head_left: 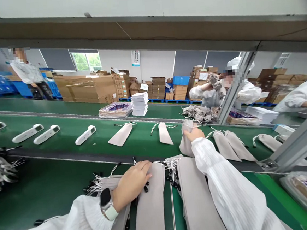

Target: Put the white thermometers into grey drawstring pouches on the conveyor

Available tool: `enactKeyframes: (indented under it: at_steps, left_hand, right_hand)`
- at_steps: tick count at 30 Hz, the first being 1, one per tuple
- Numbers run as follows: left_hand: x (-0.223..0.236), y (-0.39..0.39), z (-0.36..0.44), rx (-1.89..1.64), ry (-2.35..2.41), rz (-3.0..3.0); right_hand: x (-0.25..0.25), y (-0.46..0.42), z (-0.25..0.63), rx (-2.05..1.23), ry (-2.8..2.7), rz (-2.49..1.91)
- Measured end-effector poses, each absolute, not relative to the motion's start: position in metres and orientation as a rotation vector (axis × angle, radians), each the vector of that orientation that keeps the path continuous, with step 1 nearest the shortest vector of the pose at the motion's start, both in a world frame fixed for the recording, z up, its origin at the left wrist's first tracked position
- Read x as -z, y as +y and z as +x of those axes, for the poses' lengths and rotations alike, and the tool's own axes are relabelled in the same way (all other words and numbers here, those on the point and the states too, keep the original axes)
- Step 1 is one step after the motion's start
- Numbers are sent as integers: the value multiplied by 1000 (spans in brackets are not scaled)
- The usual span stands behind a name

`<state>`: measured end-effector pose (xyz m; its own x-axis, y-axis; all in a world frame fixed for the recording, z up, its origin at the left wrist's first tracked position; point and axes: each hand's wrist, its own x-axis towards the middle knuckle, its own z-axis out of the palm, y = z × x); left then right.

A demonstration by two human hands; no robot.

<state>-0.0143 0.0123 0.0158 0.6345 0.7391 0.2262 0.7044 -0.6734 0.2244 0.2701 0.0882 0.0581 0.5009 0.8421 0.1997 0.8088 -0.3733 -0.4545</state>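
Observation:
My left hand (133,183) lies flat, fingers together, on a stack of grey drawstring pouches (152,207) at the near edge of the green bench. My right hand (193,133) reaches out over the conveyor belt (72,133) and grips a filled grey pouch (185,144). More grey pouches (200,203) lie under my right sleeve. Two flat pouches (121,134) with white cords rest on the belt to the left of my right hand. Several white handheld devices (85,135) lie further left on the belt.
Filled pouches (231,143) lie on the belt to the right. A slanted metal frame post (232,89) stands there. Co-workers in white coats (220,90) sit across the line. Stacked white booklets (140,104) and cardboard boxes (87,87) are behind. Cords (0,171) pile at left.

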Motion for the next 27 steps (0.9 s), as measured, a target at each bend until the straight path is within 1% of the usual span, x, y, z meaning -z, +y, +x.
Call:
enactKeyframes:
  at_steps: [2,5,7,10,12,16,27]
  left_hand:
    - [-13,9,-13,-409,1217,2853]
    - [-19,4,-12,-377,1243,2857]
    - [-22,4,-13,-397,1260,2811]
    - [-23,5,-14,-444,1268,2768]
    - [-21,5,-14,-452,1262,2756]
    - [-20,5,-15,-459,1254,2743]
    - [-19,5,-14,-503,1249,2746]
  right_hand:
    - [-49,87,268,-131,-1519,-2370]
    - [-48,84,246,-166,-1776,-2236]
    - [-52,77,224,-267,-2046,-2023]
    - [-52,63,190,-490,-2544,-1489]
    - [-46,54,175,-534,-2747,-1253]
    - [-34,52,167,-527,-2777,-1262]
    - [-21,62,173,-577,-2667,-1219]
